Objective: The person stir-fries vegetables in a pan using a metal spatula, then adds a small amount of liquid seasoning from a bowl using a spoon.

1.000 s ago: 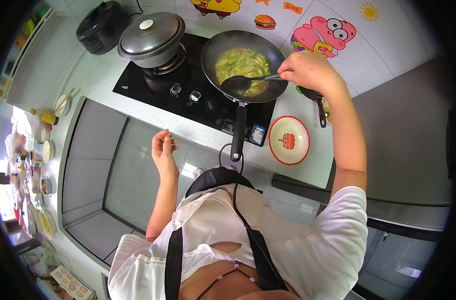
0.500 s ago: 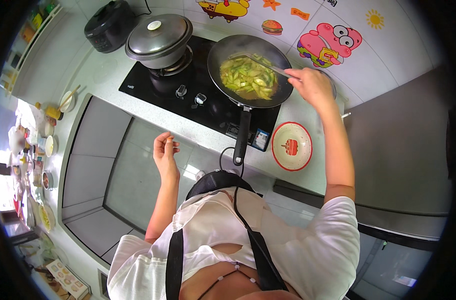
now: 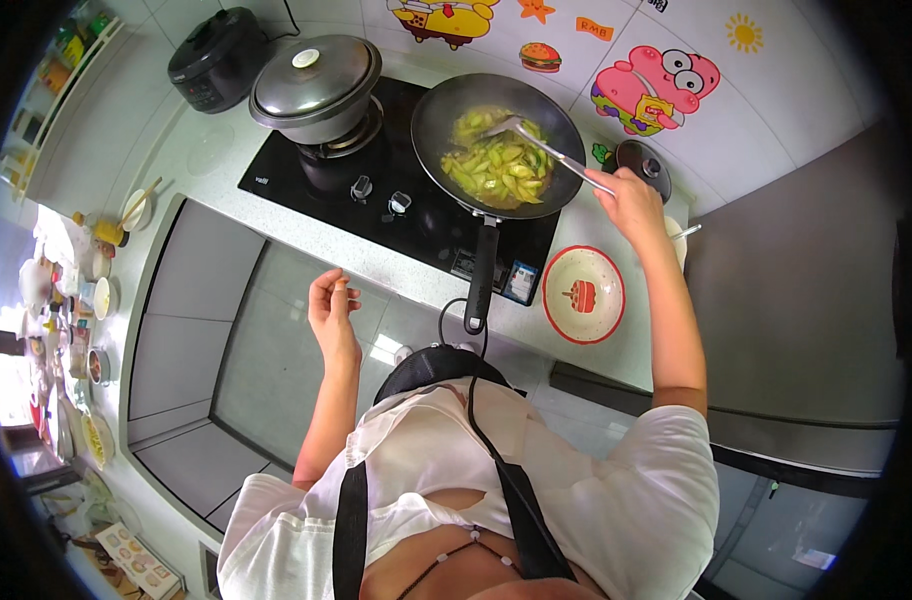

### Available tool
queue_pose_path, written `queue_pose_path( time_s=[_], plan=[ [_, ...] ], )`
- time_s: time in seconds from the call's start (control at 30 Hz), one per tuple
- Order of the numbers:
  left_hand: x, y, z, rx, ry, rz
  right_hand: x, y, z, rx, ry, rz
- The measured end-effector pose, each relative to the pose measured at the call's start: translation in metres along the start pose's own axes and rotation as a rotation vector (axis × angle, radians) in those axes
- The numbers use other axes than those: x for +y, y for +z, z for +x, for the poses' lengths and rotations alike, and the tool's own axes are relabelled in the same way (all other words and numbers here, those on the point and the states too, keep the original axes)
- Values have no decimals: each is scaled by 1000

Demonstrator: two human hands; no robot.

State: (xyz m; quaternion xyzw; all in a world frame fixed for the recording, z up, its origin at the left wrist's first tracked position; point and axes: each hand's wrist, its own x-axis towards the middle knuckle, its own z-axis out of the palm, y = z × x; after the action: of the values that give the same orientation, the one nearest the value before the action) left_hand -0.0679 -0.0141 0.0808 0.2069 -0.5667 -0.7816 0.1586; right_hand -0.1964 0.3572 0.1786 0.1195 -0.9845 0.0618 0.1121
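Note:
My right hand (image 3: 631, 205) is closed round the handle of a metal spatula (image 3: 551, 151). The spatula's head rests among pale green vegetable slices (image 3: 496, 172) in a dark frying pan (image 3: 431, 125). The pan sits on the right side of a black gas stove (image 3: 311, 190), its black handle pointing toward me. No hand touches that handle. My left hand (image 3: 333, 310) hovers in front of the counter edge, fingers loosely curled and apart, with nothing visible in them. Right of the pan handle stands a white bowl with a red rim (image 3: 606, 322).
A lidded grey pot (image 3: 316, 85) stands on the left burner, beside a black rice cooker (image 3: 216, 60). A dark lid (image 3: 644, 165) lies behind my right hand. A black cable (image 3: 443, 318) hangs near the pan handle. Bowls and jars crowd the left counter.
My right hand has moved slightly down and right, and the spatula's head has turned and shifted within the vegetables. My left hand has hardly moved.

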Motion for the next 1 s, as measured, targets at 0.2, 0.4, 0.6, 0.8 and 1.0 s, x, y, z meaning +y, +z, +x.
queue_pose_path(
  time_s=[0.2, 0.4, 0.6, 0.8, 1.0],
  plan=[
    [1, 4, -1, -34, 0, 4, 23, 51, -12, 107, 204, 310],
    [-2, 4, 0, -23, 6, 2, 8, 58, -39, 23, 399, 570],
    [-3, 7, 0, -27, -5, 9, 6, 56, -59, 202, 443, 463],
    [-6, 6, 1, -51, 5, 18, -9, 70, -77, 186, 500, 642],
    [-1, 9, 0, -29, 8, 0, -15, 58, -78, 140, 569, 861]
  ],
)
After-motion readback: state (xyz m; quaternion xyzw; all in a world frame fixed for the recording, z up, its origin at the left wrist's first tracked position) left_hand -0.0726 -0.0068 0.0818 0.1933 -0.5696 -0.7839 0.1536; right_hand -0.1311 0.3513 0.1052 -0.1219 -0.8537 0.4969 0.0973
